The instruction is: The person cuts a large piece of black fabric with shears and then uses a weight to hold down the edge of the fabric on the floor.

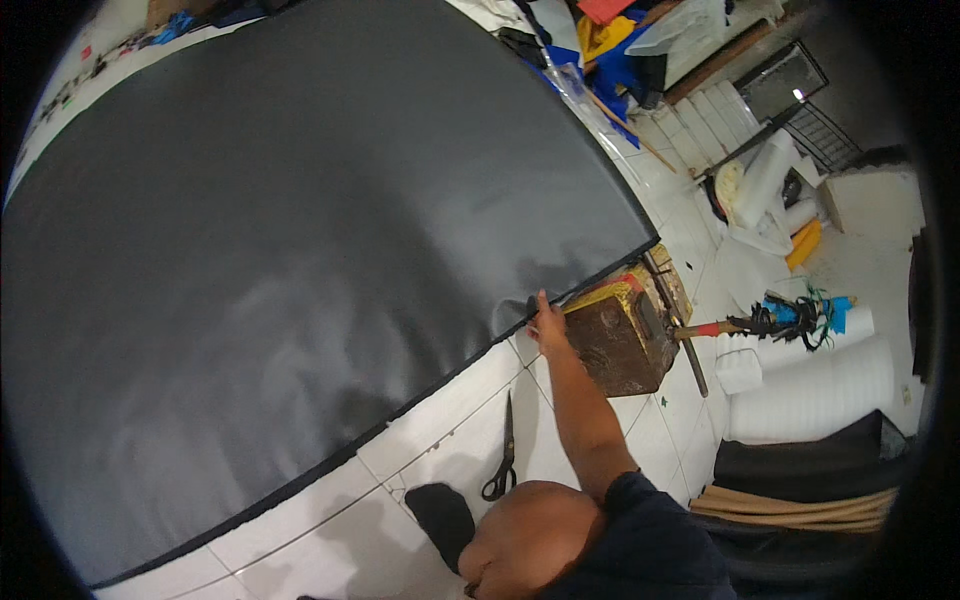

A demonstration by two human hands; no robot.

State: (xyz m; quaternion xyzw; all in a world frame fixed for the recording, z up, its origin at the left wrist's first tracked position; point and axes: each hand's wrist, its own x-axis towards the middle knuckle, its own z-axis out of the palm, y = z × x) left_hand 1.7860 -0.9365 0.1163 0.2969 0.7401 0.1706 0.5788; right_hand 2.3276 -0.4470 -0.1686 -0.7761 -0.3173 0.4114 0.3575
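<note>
A large dark grey sheet (300, 250), smooth like vinyl or leatherette, spreads over most of the left and middle, with a thin black border along its near edge. My right hand (546, 326) reaches up from the lower right and grips that border, its thumb on top and its other fingers partly hidden. Just right of the hand stands a worn brown and yellow block (615, 340) with metal bars on it. Black-handled scissors (506, 455) lie on the white floor tiles below the hand, near my bent knee (535, 530). My left hand is out of view.
A dark flat piece (442, 518) lies beside my knee. A stick wrapped in black and blue strips (800, 318) extends right from the block. White foam rolls (820, 385) and dark and tan rolls (800, 505) are stacked at right. Coloured scraps (620, 50) pile at the upper right.
</note>
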